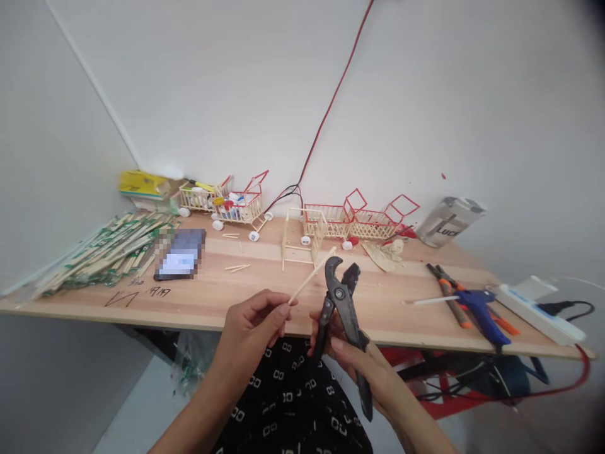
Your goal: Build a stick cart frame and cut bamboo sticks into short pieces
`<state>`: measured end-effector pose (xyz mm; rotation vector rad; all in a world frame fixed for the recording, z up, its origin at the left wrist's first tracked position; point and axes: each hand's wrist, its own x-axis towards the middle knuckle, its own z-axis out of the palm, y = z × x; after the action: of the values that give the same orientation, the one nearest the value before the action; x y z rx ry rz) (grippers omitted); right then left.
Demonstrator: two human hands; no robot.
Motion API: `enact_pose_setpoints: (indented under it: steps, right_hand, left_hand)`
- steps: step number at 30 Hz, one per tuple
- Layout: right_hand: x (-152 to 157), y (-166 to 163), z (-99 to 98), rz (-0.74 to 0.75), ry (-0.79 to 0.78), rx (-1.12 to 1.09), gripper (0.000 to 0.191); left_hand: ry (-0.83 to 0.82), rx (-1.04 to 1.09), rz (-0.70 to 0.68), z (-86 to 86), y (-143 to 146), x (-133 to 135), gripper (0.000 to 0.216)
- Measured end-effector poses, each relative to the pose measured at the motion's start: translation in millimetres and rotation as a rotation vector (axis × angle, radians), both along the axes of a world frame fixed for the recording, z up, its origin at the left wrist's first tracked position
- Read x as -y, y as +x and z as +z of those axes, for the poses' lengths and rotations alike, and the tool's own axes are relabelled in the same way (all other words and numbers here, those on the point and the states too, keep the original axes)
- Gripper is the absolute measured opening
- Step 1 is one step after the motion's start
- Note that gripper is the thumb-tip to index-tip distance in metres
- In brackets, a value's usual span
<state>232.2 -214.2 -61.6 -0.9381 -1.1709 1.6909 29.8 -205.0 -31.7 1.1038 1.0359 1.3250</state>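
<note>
My left hand (259,320) pinches the lower end of a thin wooden stick (309,277), which looks like a chopstick and slants up to the right. In my right hand (354,356) is a black pipe cutter (347,309) with a hooked jaw, its jaws spread and pointing up. The stick passes just left of the cutter's hooked jaw; whether they touch I cannot tell. Beyond them on the table stands a small bare frame of sticks (297,252). Short cut stick pieces (236,268) lie to its left.
Miniature stick carts (239,208) and red-rimmed baskets (326,217) line the wall. Wrapped chopsticks (113,249) and a phone (179,254) lie left. At right are a blue glue gun (479,309), orange-handled pliers (449,293), a power strip (541,312) and a tilted can (449,222).
</note>
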Motion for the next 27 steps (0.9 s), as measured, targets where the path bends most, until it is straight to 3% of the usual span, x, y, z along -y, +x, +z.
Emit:
enact_pose_setpoints:
  steps: [6,17,23,27]
  right_hand:
    - [4.6,-4.4,2.9,0.000,-0.091,-0.038,0.037]
    - [3.7,-9.7,9.8,0.176,-0.125,-0.279,0.028]
    - [5.6,-8.1,8.6,0.210,-0.136,-0.223,0.033]
    - [2.7,-0.5,13.4,0.188,-0.004,0.057,0.034]
  left_hand:
    - [0.054,-0.109,0.020,14.8,9.1,-2.0,0.015]
    - [0.026,-0.110,0.019,17.6,8.4,-2.7,0.017]
    - [0.037,-0.086,0.022,17.6,6.4,-2.8,0.016]
    - [0.024,-0.075,0.019,17.3,7.3,-3.2,0.015]
